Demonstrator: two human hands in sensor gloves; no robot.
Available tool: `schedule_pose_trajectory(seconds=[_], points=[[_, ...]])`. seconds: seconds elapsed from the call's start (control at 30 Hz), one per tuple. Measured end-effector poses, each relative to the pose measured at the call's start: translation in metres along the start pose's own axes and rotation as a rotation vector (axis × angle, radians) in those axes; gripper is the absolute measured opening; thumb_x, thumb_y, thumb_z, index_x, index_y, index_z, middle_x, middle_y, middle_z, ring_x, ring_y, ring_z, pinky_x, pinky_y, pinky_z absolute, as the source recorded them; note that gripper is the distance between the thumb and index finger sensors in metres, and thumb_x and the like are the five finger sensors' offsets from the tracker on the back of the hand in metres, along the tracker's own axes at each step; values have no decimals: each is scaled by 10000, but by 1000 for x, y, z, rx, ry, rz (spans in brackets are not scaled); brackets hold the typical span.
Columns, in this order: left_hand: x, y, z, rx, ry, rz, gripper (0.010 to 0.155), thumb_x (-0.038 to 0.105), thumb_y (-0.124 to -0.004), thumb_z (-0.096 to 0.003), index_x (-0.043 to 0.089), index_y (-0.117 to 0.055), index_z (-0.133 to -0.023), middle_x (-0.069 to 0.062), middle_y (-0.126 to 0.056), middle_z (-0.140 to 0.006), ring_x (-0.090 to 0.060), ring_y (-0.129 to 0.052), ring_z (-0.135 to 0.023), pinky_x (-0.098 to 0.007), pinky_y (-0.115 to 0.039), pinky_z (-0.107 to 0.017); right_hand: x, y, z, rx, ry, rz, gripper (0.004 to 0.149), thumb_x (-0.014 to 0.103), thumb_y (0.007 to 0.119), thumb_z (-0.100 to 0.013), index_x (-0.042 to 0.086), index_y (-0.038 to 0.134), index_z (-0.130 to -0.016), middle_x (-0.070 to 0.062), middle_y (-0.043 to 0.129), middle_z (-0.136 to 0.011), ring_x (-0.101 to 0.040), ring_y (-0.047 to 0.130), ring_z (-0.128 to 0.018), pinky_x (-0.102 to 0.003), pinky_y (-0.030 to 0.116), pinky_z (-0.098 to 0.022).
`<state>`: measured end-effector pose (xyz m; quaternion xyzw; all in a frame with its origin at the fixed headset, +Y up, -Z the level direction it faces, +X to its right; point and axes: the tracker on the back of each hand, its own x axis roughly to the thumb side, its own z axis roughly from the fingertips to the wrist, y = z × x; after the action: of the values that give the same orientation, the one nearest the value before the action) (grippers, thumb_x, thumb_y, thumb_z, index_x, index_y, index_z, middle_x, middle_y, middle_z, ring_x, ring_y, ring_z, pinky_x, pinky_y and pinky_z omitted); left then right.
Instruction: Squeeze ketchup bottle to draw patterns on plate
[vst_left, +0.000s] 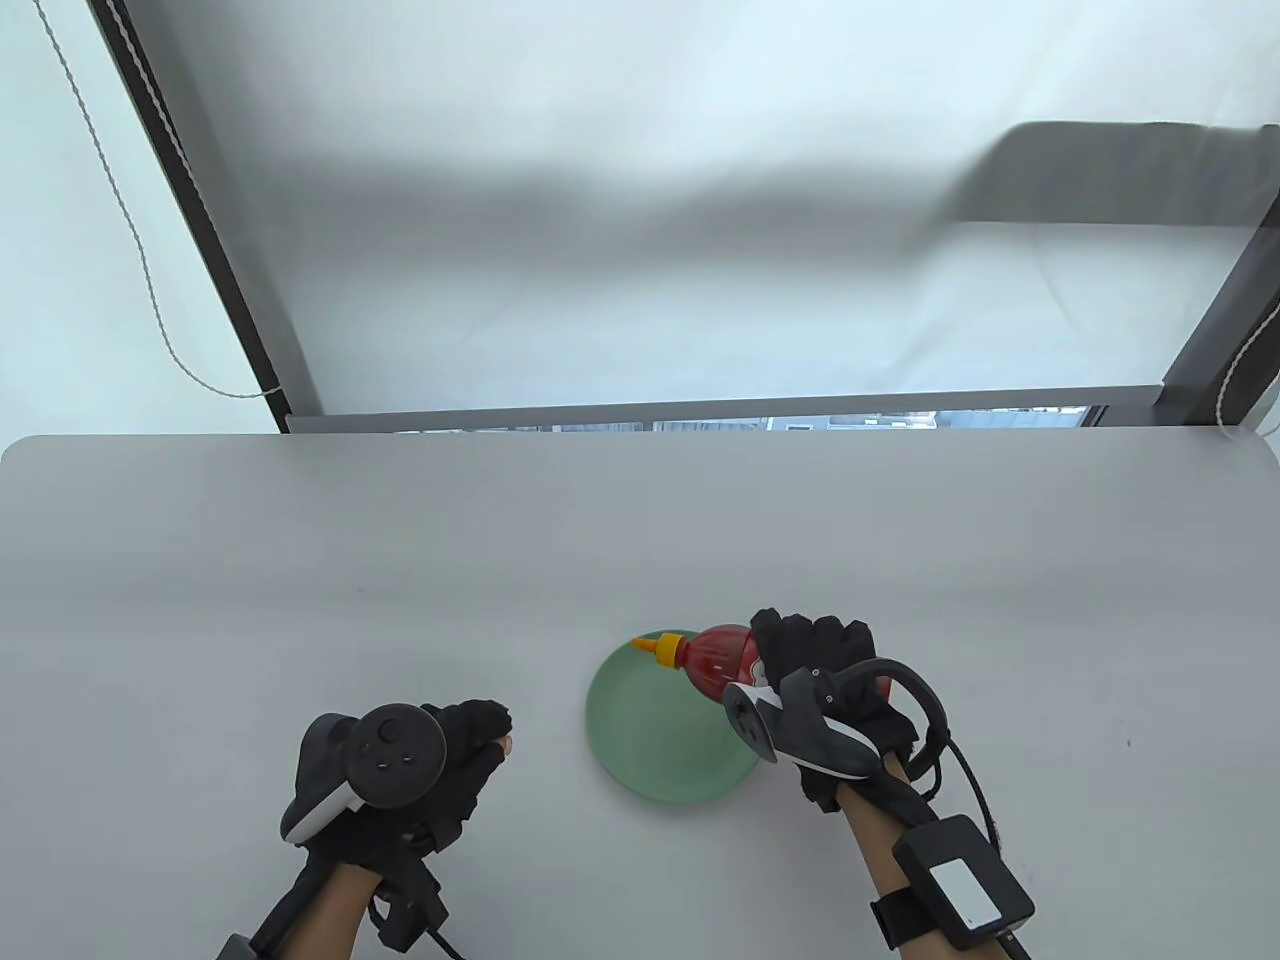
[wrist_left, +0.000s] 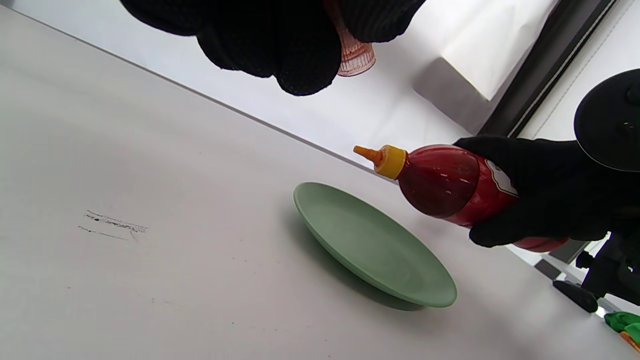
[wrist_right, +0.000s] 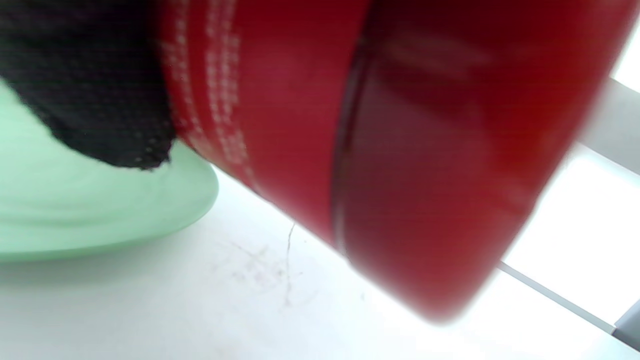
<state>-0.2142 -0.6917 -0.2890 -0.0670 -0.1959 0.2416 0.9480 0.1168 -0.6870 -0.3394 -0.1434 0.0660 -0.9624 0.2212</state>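
A pale green plate (vst_left: 660, 735) lies on the grey table and looks bare; it also shows in the left wrist view (wrist_left: 370, 245) and the right wrist view (wrist_right: 75, 210). My right hand (vst_left: 815, 660) grips a red ketchup bottle (vst_left: 715, 660) around its body. The bottle is tilted on its side above the plate's far right rim, with its yellow nozzle (wrist_left: 380, 157) pointing left. The bottle fills the right wrist view (wrist_right: 375, 150). My left hand (vst_left: 470, 735) rests left of the plate, fingers curled, holding a small clear ribbed cap (wrist_left: 355, 55).
The table (vst_left: 300, 600) ends at a far edge below a window frame (vst_left: 700, 410). Faint scuff marks (wrist_left: 112, 225) lie on the table left of the plate. A black object (wrist_left: 575, 295) and something green (wrist_left: 622, 320) sit beyond the plate's right side.
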Motion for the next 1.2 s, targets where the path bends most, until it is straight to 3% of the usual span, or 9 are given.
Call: schedule_pose_trajectory(seconds=[0.87, 1.2], points=[[-2, 0, 0, -10, 5, 10, 441, 256, -704, -603, 147, -585, -1012, -173, -818, -954, -427, -773, -839, -574, -693, -575, 20, -6, -3, 11, -79, 170, 1049, 640, 1022, -394, 197, 485, -1178, -142, 782, -1082, -347, 849, -935, -608, 695, -749], [-2, -1, 0, -12, 6, 5, 441, 262, -701, -604, 147, -584, -1013, -157, -820, -953, -425, -774, -838, -571, -695, -574, 24, -8, -4, -38, -90, 201, 1009, 665, 999, -397, 238, 512, -1171, -117, 800, -1075, -325, 856, -927, -593, 702, -746]])
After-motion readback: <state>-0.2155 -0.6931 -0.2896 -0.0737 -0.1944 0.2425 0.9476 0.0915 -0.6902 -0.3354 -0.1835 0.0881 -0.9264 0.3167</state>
